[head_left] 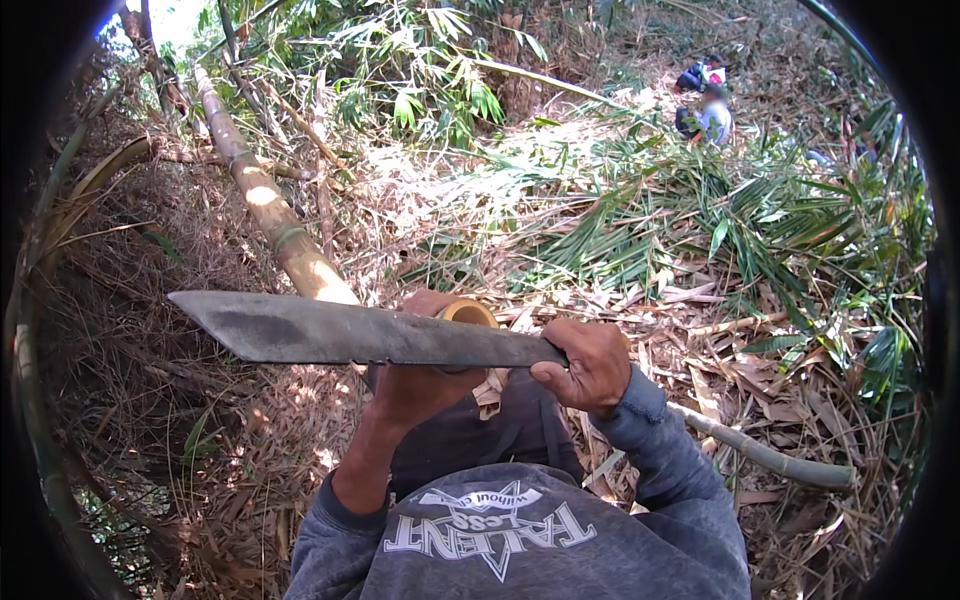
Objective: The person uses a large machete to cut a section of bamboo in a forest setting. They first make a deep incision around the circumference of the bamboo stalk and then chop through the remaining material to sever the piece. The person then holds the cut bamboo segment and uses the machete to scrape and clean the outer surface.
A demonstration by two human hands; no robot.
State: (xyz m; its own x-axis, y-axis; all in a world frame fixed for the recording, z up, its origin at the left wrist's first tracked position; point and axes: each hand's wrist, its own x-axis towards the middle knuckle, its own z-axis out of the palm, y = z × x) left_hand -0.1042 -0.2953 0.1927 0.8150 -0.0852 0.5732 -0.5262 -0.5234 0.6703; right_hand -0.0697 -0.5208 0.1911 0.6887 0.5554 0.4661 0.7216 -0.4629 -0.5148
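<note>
A machete (360, 330) with a wide grey blade lies level across the view, its slanted tip to the left and small nicks along its lower edge. My right hand (590, 365) is closed around its handle. Behind the blade, my left hand (402, 388) is wrapped round a piece of bamboo, whose hollow cut end (470, 311) shows just above the blade. The blade hides part of the left hand and most of that piece. A thick bamboo pole (270, 215) slants from the upper left down behind the blade; whether it joins the held piece I cannot tell.
Cut leafy bamboo branches (640, 215) lie in a heap ahead and to the right. A thinner bamboo stem (765, 455) rests on the dry leaf litter at my right. Farther off, a person (714, 118) sits at the upper right. Upright stems border the left.
</note>
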